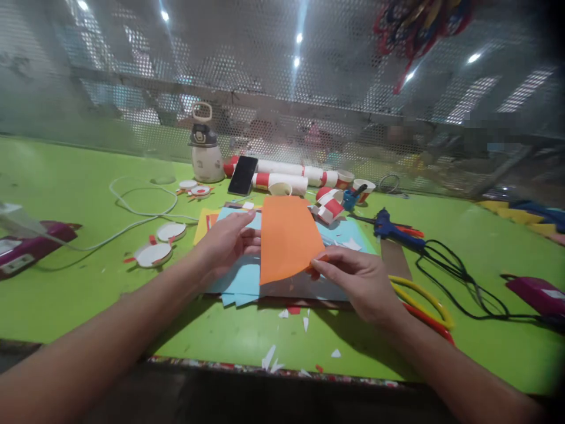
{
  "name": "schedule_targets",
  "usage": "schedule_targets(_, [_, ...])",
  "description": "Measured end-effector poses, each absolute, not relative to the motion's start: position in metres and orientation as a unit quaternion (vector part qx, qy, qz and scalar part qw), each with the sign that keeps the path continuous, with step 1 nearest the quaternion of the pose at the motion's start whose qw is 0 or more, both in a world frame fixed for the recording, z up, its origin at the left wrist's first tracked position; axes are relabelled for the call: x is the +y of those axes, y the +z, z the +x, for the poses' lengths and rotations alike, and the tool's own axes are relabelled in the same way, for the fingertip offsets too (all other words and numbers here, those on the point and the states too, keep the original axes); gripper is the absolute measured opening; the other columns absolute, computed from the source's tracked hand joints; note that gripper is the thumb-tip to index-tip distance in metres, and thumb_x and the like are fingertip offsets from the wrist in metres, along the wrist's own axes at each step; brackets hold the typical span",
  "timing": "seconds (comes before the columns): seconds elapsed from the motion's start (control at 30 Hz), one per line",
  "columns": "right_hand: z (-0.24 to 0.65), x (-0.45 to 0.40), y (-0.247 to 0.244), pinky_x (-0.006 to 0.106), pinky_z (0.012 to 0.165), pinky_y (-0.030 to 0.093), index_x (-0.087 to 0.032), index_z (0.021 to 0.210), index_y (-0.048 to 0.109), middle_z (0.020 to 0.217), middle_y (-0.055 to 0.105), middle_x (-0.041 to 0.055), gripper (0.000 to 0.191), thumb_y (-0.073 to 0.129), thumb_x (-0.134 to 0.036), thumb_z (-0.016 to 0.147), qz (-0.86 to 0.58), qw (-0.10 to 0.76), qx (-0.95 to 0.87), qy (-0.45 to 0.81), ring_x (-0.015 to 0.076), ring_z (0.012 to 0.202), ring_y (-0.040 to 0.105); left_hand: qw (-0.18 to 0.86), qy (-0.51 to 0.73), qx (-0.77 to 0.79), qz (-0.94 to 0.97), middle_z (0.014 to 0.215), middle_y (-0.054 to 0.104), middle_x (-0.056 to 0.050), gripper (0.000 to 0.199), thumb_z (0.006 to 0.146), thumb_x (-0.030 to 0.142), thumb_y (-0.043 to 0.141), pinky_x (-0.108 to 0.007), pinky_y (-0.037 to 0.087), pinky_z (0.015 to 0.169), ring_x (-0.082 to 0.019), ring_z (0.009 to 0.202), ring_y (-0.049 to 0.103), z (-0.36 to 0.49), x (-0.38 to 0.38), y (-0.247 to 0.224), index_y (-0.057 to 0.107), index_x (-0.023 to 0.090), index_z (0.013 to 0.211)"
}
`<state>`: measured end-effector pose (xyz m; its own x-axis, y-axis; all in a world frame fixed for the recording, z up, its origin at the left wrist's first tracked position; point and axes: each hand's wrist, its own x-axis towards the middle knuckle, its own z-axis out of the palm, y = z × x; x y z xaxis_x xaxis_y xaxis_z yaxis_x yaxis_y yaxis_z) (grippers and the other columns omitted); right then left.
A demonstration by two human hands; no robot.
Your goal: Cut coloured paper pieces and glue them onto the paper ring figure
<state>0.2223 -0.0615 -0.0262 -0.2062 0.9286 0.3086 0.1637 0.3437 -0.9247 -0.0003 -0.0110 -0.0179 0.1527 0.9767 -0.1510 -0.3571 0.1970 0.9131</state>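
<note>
A sheet of orange paper [289, 238] is held up above a stack of light blue paper [241, 274]. My right hand [359, 280] pinches its lower right corner between thumb and fingers. At the sheet's left edge is my left hand [227, 241], thumb raised apart from the other fingers; whether the fingertips touch the paper I cannot tell. Yellow paper [200, 228] shows under the blue stack's left side. White paper scraps [352, 244] lie on the stack's right part. A red and white paper cup piece [329, 206] sits just behind it.
Scissors with yellow and red handles [421, 300] lie by my right forearm. Behind them are a blue glue gun [397, 232] and its black cable. White paper discs [153, 254], a phone [243, 175], a bottle [206, 156] and paper-cup tubes [282, 182] stand or lie around the green table [101, 312].
</note>
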Motion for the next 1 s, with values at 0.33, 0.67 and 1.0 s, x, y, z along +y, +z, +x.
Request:
schedule_targets(0.33, [0.230, -0.050, -0.029, 0.026, 0.066, 0.049, -0.017, 0.075, 0.072, 0.073, 0.071, 0.0034, 0.019, 0.074, -0.036, 0.075, -0.418, 0.544, -0.508, 0.521, 0.0134, 0.067, 0.062, 0.626, 0.411, 0.337, 0.571, 0.092, 0.063, 0.000, 0.030, 0.068, 0.028, 0.078, -0.030, 0.051, 0.078, -0.017, 0.087, 0.062, 0.012, -0.047, -0.008, 0.058, 0.023, 0.091])
schedule_targets(0.67, [0.224, -0.056, -0.031, 0.026, 0.065, 0.050, -0.017, 0.073, 0.070, 0.070, 0.071, 0.0022, 0.017, 0.075, -0.034, 0.074, -0.409, 0.534, -0.498, 0.547, 0.0124, 0.062, 0.063, 0.535, 0.449, 0.452, 0.555, 0.058, 0.064, 0.001, 0.026, 0.063, 0.032, 0.078, -0.030, 0.046, 0.061, -0.017, 0.060, 0.060, 0.022, -0.048, -0.016, 0.056, 0.019, 0.062])
schedule_targets(1.0, [0.224, -0.061, -0.026, 0.024, 0.053, 0.047, -0.017, 0.073, 0.063, 0.062, 0.069, 0.0016, 0.021, 0.075, -0.035, 0.073, -0.446, 0.508, -0.492, 0.549, 0.0111, 0.051, 0.059, 0.609, 0.427, 0.451, 0.494, 0.067, 0.072, -0.003, 0.031, 0.062, 0.030, 0.082, -0.029, 0.047, 0.066, -0.018, 0.068, 0.066, 0.021, -0.046, -0.022, 0.053, 0.018, 0.063])
